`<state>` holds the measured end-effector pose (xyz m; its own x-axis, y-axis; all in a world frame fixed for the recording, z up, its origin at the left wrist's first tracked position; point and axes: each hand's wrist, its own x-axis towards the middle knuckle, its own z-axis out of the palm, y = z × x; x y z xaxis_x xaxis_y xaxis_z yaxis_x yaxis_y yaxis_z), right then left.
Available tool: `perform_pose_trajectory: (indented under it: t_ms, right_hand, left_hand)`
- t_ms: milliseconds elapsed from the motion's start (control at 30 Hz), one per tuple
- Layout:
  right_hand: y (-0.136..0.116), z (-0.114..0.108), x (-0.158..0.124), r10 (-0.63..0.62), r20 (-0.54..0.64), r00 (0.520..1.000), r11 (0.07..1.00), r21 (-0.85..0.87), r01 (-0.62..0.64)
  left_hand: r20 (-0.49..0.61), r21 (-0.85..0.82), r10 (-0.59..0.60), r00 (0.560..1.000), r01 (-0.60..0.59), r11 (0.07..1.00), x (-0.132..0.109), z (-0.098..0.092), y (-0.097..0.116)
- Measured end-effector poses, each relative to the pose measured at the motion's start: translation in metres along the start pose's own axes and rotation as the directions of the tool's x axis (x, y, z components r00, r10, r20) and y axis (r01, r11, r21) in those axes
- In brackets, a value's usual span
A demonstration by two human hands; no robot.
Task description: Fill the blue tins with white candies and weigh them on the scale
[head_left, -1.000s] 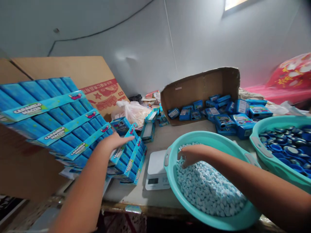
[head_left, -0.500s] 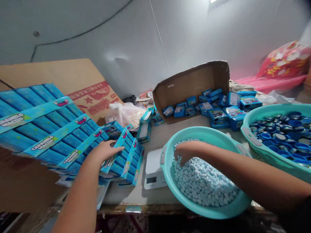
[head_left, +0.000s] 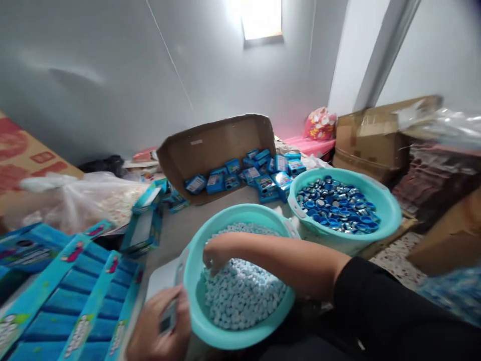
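Note:
My right hand point(head_left: 218, 253) reaches into a teal basin point(head_left: 240, 341) of small pale blue and white candies point(head_left: 244, 296). Its fingers are curled down at the candies; whether any are held is hidden. At the basin's left side is my left hand point(head_left: 161, 323), blurred, by the white scale point(head_left: 163, 276); part of the scale's grey display shows between its fingers, and its grip is unclear. Left of it stand blue display boxes point(head_left: 80, 311) filled with small blue packs. A second teal basin point(head_left: 391, 210) holds blue and silver caps point(head_left: 334, 203).
A tilted cardboard box point(head_left: 221, 140) with small blue boxes point(head_left: 216, 183) lies behind the basins. A clear plastic bag point(head_left: 71, 200) is at the left. Large cartons point(head_left: 372, 138) and a red patterned bag point(head_left: 320, 123) are at the back right.
The view has turned right, bringing the cap basin and cartons further in. My left hand has left the blue display boxes and moved right to the scale. My right hand remains in the candies.

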<state>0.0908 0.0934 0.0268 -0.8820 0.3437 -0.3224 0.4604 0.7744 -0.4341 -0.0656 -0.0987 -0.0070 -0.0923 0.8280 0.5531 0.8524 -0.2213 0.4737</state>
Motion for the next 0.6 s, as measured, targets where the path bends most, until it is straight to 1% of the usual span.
perform_pose_trajectory:
  t_ms: [33, 67, 100, 133, 200, 267, 300, 367, 400, 433, 467, 533, 567, 600]
  right_hand:
    - [-0.002, -0.001, -0.001, -0.008, 0.005, 1.000, 1.000, -0.002, 0.008]
    - [-0.003, -0.003, -0.002, -0.021, 0.013, 1.000, 1.000, -0.002, 0.021]
    - [-0.004, -0.004, -0.003, -0.034, 0.017, 0.999, 0.999, 0.001, 0.034]
    - [-0.003, -0.006, -0.005, -0.045, 0.013, 0.999, 0.999, 0.004, 0.045]
    - [0.003, -0.014, -0.009, -0.037, -0.043, 0.998, 0.999, 0.009, 0.038]
    - [0.019, -0.026, -0.015, 0.029, -0.178, 0.984, 1.000, 0.007, -0.028]
    - [0.030, -0.034, -0.018, 0.083, -0.270, 0.959, 0.996, 0.011, -0.083]
    - [0.057, -0.052, -0.025, 0.197, -0.450, 0.871, 0.979, 0.049, -0.197]
    - [0.073, -0.060, -0.030, 0.266, -0.518, 0.813, 0.961, 0.073, -0.268]
    - [0.088, -0.067, -0.034, 0.348, -0.576, 0.740, 0.928, 0.102, -0.357]
    - [0.103, -0.071, -0.039, 0.429, -0.607, 0.669, 0.884, 0.129, -0.449]
    - [0.128, -0.073, -0.049, 0.588, -0.614, 0.527, 0.754, 0.179, -0.633]
    - [0.138, -0.071, -0.053, 0.653, -0.598, 0.464, 0.680, 0.193, -0.708]
    - [0.147, -0.067, -0.057, 0.700, -0.579, 0.418, 0.615, 0.192, -0.764]
  left_hand:
    - [0.023, -0.023, 0.032, 0.999, -0.032, 0.999, -0.002, 0.019, 0.002]
    - [0.062, -0.036, 0.055, 0.997, -0.053, 0.998, -0.001, 0.035, 0.003]
    - [0.114, -0.043, 0.067, 0.991, -0.063, 0.997, 0.002, 0.045, 0.003]
    - [0.170, -0.047, 0.069, 0.983, -0.062, 0.997, 0.005, 0.051, 0.002]
    - [0.277, -0.035, 0.044, 0.960, -0.036, 0.999, 0.012, 0.053, 0.002]
    - [0.405, -0.005, 0.017, 0.914, -0.017, 1.000, 0.018, 0.048, 0.007]
    - [0.457, 0.025, -0.007, 0.889, -0.006, 1.000, 0.020, 0.046, 0.011]
    - [0.529, 0.114, -0.080, 0.845, 0.023, 0.993, 0.024, 0.044, 0.020]
    - [0.554, 0.154, -0.113, 0.825, 0.032, 0.987, 0.027, 0.044, 0.024]
    - [0.579, 0.183, -0.137, 0.804, 0.036, 0.982, 0.029, 0.044, 0.027]
    - [0.607, 0.198, -0.150, 0.781, 0.035, 0.980, 0.032, 0.044, 0.030]
    - [0.651, 0.191, -0.150, 0.744, 0.032, 0.981, 0.035, 0.044, 0.031]
    - [0.661, 0.176, -0.144, 0.736, 0.035, 0.984, 0.037, 0.044, 0.031]
    - [0.666, 0.159, -0.139, 0.733, 0.043, 0.986, 0.037, 0.044, 0.030]
